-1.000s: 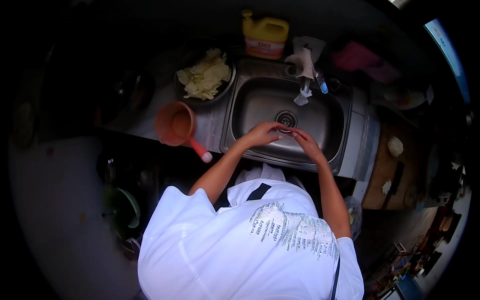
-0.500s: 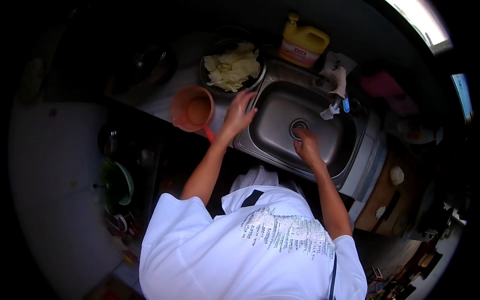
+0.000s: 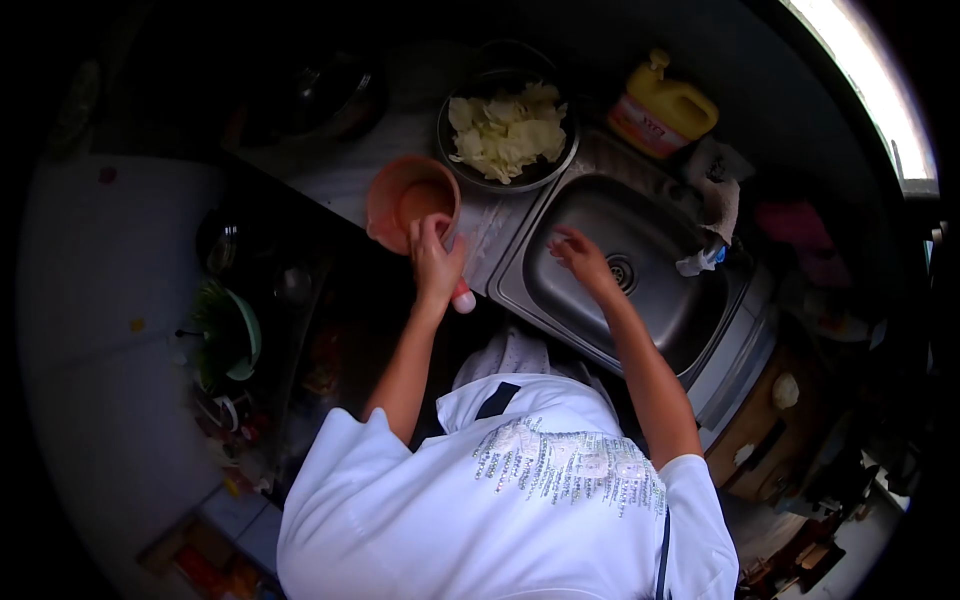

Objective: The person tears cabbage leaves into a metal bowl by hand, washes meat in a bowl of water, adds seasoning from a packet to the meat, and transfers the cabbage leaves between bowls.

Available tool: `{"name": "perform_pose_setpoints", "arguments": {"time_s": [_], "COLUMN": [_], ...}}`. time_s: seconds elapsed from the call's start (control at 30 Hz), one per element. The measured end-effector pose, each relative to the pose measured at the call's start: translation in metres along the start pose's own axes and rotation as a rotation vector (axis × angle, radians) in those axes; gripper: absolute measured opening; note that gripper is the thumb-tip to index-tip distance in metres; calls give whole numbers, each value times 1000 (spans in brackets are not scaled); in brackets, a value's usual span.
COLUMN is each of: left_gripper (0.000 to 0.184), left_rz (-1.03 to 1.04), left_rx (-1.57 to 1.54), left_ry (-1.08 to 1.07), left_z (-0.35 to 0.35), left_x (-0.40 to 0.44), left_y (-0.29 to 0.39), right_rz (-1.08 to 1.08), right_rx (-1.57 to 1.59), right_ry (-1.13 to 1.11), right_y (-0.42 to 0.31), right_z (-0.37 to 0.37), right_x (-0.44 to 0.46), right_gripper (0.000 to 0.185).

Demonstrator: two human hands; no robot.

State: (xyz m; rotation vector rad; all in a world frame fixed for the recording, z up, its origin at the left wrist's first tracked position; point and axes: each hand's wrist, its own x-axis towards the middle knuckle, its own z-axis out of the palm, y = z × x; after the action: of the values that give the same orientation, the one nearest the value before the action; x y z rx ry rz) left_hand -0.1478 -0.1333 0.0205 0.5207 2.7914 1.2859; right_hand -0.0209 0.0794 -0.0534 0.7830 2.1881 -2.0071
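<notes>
An orange-red plastic dipper point(image 3: 385, 205) stands on the counter, left of the sink. My left hand point(image 3: 435, 268) is at its near side, fingers curled by the rim and closed about the handle, whose pale-tipped end sticks out beside the wrist. The hand hides part of the grip. Over the left part of the steel sink point(image 3: 590, 205) hovers my right hand point(image 3: 583, 262), holding nothing, its fingers loosely apart. Behind the dipper, a metal bowl point(image 3: 570, 160) contains torn pale cabbage leaves point(image 3: 508, 132).
A yellow detergent jug point(image 3: 660, 110) stands behind the sink. The faucet point(image 3: 715, 255) is at the right, with a cloth point(image 3: 718, 195) near it. Farther right lies a wooden board point(image 3: 765, 420) bearing a knife and a pale round piece. A dark pan point(image 3: 320, 100) sits at the back left.
My left hand has moved left and down from beside the bowl to the dipper's handle. My right hand has shifted left from over the drain. The camera view has turned slightly.
</notes>
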Motion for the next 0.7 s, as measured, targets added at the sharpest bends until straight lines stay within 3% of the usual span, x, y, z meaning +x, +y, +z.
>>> {"name": "perform_pose_setpoints", "arguments": {"time_s": [0.07,0.17,0.27,0.3,0.47,0.53,0.6,0.7], "left_gripper": [28,28,29,30,38,45,54,65], "left_rz": [-69,-116,-102,-96,-154,118,138,384], "left_rx": [3,-26,-43,-62,-253,-106,-148,-61], "left_ry": [1,9,-6,-6,-71,-64,-113,-171], "left_z": [-6,-14,-25,-28,-44,-48,-49,-41], "left_x": [-20,-36,-35,-33,-10,8,27,54], "left_y": [-14,-21,-18,-16,4,16,33,76], "right_rz": [312,437,552,526,454,438,411,320], "right_rx": [554,777,859,881,798,796,772,676], "right_ry": [15,9,-43,-30,158,134,169,189], "right_y": [-14,-32,-34,-31,-30,-35,-56,-83], "right_z": [13,21,29,32,36,34,31,21], "right_x": [36,80,113,118,121,104,77,30], "right_gripper": [41,51,48,38,30,31,30,27]}}
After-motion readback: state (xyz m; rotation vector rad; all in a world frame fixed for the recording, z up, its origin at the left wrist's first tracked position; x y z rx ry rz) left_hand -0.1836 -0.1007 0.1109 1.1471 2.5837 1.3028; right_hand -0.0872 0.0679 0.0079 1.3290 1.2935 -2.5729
